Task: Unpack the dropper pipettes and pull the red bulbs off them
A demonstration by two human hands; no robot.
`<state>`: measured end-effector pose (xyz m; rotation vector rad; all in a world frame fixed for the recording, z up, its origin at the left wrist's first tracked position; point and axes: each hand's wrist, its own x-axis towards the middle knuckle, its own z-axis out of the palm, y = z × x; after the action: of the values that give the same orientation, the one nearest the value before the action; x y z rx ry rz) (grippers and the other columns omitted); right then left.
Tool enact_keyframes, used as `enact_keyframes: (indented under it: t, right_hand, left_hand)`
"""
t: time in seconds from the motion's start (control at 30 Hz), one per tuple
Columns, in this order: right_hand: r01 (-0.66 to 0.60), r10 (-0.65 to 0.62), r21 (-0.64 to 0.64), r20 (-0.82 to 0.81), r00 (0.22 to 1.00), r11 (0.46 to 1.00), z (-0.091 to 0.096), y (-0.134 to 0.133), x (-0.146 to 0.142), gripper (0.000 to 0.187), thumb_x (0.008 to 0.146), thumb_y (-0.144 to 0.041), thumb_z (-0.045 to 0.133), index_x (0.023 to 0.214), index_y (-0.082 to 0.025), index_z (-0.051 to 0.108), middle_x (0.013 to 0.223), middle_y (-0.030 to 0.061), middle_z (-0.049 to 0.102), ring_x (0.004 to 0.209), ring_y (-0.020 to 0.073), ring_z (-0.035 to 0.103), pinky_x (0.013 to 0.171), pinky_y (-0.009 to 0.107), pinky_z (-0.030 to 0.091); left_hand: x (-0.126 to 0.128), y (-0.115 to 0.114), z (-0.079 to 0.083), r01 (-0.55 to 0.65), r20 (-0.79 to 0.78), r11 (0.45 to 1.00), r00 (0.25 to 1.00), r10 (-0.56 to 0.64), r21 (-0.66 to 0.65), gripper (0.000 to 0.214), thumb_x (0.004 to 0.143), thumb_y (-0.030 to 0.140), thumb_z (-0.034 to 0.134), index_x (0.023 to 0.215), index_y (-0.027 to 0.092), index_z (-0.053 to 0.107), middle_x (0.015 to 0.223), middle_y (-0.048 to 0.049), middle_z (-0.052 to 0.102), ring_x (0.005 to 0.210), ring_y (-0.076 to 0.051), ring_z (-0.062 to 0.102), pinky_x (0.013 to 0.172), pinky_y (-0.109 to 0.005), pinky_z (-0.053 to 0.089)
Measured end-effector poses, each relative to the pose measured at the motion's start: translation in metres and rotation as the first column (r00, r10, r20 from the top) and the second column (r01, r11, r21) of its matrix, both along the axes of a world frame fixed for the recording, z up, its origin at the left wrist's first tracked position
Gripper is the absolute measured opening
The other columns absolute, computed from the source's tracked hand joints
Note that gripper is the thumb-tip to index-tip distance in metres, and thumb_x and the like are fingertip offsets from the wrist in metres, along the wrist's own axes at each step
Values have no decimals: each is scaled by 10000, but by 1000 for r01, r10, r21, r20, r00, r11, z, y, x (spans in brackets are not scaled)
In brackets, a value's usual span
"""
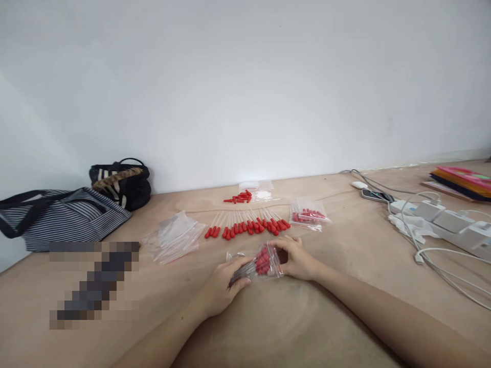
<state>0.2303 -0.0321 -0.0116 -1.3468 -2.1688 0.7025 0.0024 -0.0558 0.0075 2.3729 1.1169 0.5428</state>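
Both my hands hold one clear plastic bag (258,264) filled with red-capped droppers, low over the brown table (345,286). My left hand (222,287) grips the bag's left end, fingers curled over it. My right hand (294,257) pinches the bag's right end, by the red caps. Just beyond lies a row of loose red-capped droppers (247,225). A filled bag of red caps (308,215) lies to their right, and a small heap of loose red caps (240,197) sits farther back beside a clear bag (256,187).
A stack of clear plastic bags (174,236) lies left of the droppers. Two striped bags (57,217) (121,184) stand at the far left by the wall. White power strips and cables (441,220), a phone (376,195) and coloured folders (464,181) fill the right side.
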Motion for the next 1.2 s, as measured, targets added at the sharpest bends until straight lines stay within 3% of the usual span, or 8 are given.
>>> enact_keyframes:
  t: [0.1,0.27,0.47,0.6,0.83,0.93,1.07,1.2]
  right_hand:
    - [-52,51,20,56,997,998,3,-1,0,513,557,-541,682,964,-247,580,986,38,573,937,228,459,819,376,239]
    - [5,-5,-20,16,1000,1000,0,0,-1,510,464,-496,748,824,-204,535,880,-1,573,865,188,467,819,349,255]
    - [-47,48,-22,35,998,999,2,0,-1,532,542,-520,700,969,-235,558,973,16,570,951,215,455,829,364,245]
    - [-42,43,-13,64,997,999,3,0,-2,435,530,-520,710,803,-207,578,901,9,565,910,210,460,809,372,255]
    - [-55,55,10,-85,995,998,-4,3,3,318,597,-435,695,686,-174,536,762,-10,563,787,160,489,773,327,313]
    - [-68,70,16,-179,981,998,-5,4,7,280,664,-427,644,756,-173,573,814,16,581,784,155,508,736,296,348]
    - [-100,103,64,-51,993,993,-1,0,6,399,609,-482,680,898,-216,610,912,29,575,907,207,492,828,368,303]
    - [-90,90,22,16,996,996,4,-2,1,316,640,-486,654,766,-200,608,869,21,567,893,200,487,815,380,291]
  left_hand:
    - [0,0,1,5,13,1000,1000,-5,-4,366,789,210,517,1154,233,516,1136,-50,604,1006,-202,568,859,-343,448]
    - [-1,1,-4,-63,-9,998,998,63,-6,334,773,229,536,1107,217,552,1118,-55,616,1004,-211,572,879,-371,440]
    - [-1,3,-6,-55,15,998,998,55,-31,332,779,251,522,1108,228,557,1153,-43,599,1045,-204,550,913,-355,417]
    - [0,2,-3,-88,-1,994,996,88,-70,324,784,263,511,1102,228,563,1145,-34,603,1037,-200,554,915,-337,415]
    - [0,1,-2,-108,-2,991,994,108,-81,332,772,245,512,1099,221,560,1117,-31,618,999,-195,572,888,-328,433]
    - [1,1,-1,-119,-10,990,993,118,-77,334,772,251,513,1100,213,561,1112,-38,621,998,-196,570,892,-337,429]
    - [1,1,-2,-111,2,991,994,111,-72,327,765,235,517,1087,215,568,1105,-31,624,991,-190,571,889,-330,430]
    - [0,2,-4,-100,19,992,995,102,-74,320,767,238,514,1081,225,573,1110,-24,623,1003,-192,569,889,-324,433]
